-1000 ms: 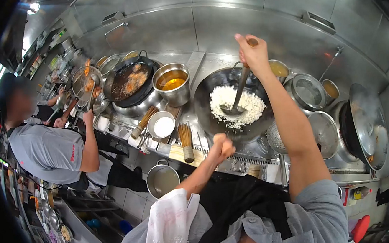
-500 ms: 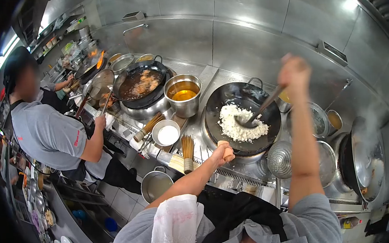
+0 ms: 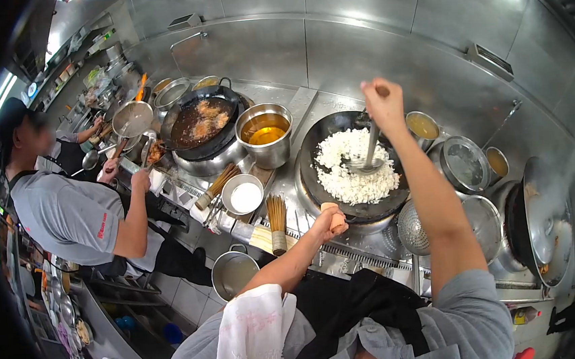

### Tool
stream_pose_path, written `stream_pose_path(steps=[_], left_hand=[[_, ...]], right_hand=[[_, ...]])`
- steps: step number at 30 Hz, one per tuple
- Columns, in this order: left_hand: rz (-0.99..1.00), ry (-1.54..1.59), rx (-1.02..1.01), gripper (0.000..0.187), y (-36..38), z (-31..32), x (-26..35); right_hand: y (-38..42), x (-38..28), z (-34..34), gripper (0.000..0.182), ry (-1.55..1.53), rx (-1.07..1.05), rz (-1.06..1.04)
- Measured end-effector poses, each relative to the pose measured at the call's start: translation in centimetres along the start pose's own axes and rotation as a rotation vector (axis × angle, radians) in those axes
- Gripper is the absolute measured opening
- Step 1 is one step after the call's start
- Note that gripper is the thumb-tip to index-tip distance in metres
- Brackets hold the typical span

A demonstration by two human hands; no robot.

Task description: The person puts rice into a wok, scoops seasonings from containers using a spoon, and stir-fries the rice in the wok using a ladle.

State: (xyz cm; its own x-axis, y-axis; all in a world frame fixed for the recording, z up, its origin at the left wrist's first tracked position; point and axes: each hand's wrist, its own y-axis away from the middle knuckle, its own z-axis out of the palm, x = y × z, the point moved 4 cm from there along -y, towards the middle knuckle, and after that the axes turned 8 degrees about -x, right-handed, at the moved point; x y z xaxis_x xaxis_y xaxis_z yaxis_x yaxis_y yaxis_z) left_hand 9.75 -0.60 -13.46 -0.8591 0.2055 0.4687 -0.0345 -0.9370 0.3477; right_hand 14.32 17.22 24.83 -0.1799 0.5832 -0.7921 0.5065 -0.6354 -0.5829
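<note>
Stainless steel on every surface: cooking range, splashback and walls, all seen from the single head view. Item one, black wok (image 3: 321,177), set on the burner at centre, holding a mound of white rice (image 3: 354,167) spread across its bowl. Item two, left hand (image 3: 330,222), fist closed round the wooden wok handle (image 3: 334,211) at the near rim. Item three, right hand (image 3: 384,102), raised above the far side of the wok, fingers wrapped round the top of a metal ladle (image 3: 367,160) whose bowl rests in the rice. Item four, steel pot of amber liquid (image 3: 265,132), just beside the wok. Item five, small bowl of white powder (image 3: 245,196) and bamboo brush (image 3: 277,224), on the range edge near the left hand. Item six, perforated skimmer (image 3: 413,227), lying below the wok's right side. Item seven, second wok with frying pieces (image 3: 201,124), further along, tended by another person in a grey shirt (image 3: 74,216). Judged step: stir-frying the rice, ladle working the mound while the wok is steadied. The next move calls for a firm hold on the handle and a ladle stroke that keeps the grains within the rim.
</note>
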Motion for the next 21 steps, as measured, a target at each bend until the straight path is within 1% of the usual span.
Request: stream_pose_path(steps=[2,3,4,5,6,8,9,10,11,12,13,14,16,17,18,20,21], left_hand=[[-0.017,-0.041,0.078,0.014,-0.9,-0.2,0.3],[-0.053,0.001,0.003,0.017,-1.3,-0.5,0.2],[-0.053,0.001,0.000,0.017,-1.0,-0.1,0.4],[-0.071,-0.017,0.073,0.017,-0.8,0.1,0.5],[-0.091,-0.038,0.147,0.016,-0.6,0.2,0.6],[-0.082,-0.018,0.145,0.017,-1.0,-0.6,0.3],[-0.044,-0.006,0.048,0.017,-1.5,-0.5,0.5],[-0.013,0.013,-0.039,0.018,-0.8,0.2,0.2],[-0.025,0.038,0.034,0.017,0.2,-0.1,-0.5],[-0.031,0.062,0.096,0.016,1.8,1.9,-0.4],[-0.086,0.106,-0.010,0.014,4.5,3.1,-0.7],[-0.092,0.098,-0.015,0.014,6.9,4.7,-0.9],[-0.065,0.098,0.157,0.017,10.9,6.8,-0.9],[-0.050,0.139,0.144,0.018,11.2,7.7,-0.8],[-0.065,0.102,-0.164,0.017,8.7,5.8,-1.1],[-0.052,0.050,-0.039,0.013,4.8,3.9,-0.7],[-0.087,0.050,-0.058,0.011,3.2,1.8,-1.3]], right_hand=[[-1.4,-4.0,-0.7,0.039,-0.026,-0.009,-0.036],[-1.3,-6.4,-0.6,0.039,-0.132,-0.035,-0.038],[-0.9,-7.6,-0.3,0.039,-0.238,-0.061,-0.036],[-0.5,-6.9,-0.1,0.039,-0.216,-0.048,-0.108],[0.3,-5.4,0.9,0.038,-0.247,-0.033,-0.112],[1.5,0.5,1.4,0.036,-0.336,-0.039,0.059],[1.5,0.5,0.6,0.035,-0.345,-0.112,0.112],[1.3,0.2,-0.1,0.037,-0.188,-0.052,0.094],[0.9,0.1,-0.9,0.037,-0.169,-0.065,0.093],[0.3,-1.0,-2.0,0.039,-0.143,-0.082,0.082],[-0.4,-3.4,-2.6,0.039,-0.200,-0.089,0.120],[-1.0,-6.3,-2.8,0.040,-0.260,-0.094,0.152],[-1.2,-12.9,-2.5,0.039,-0.236,-0.099,0.106],[-1.1,-14.5,-1.7,0.039,-0.217,-0.113,0.069],[-0.6,-13.7,-0.4,0.039,-0.223,-0.115,0.081],[1.0,-10.0,1.6,0.037,-0.276,-0.055,0.061],[1.6,-7.5,1.3,0.035,-0.276,0.004,0.124]])
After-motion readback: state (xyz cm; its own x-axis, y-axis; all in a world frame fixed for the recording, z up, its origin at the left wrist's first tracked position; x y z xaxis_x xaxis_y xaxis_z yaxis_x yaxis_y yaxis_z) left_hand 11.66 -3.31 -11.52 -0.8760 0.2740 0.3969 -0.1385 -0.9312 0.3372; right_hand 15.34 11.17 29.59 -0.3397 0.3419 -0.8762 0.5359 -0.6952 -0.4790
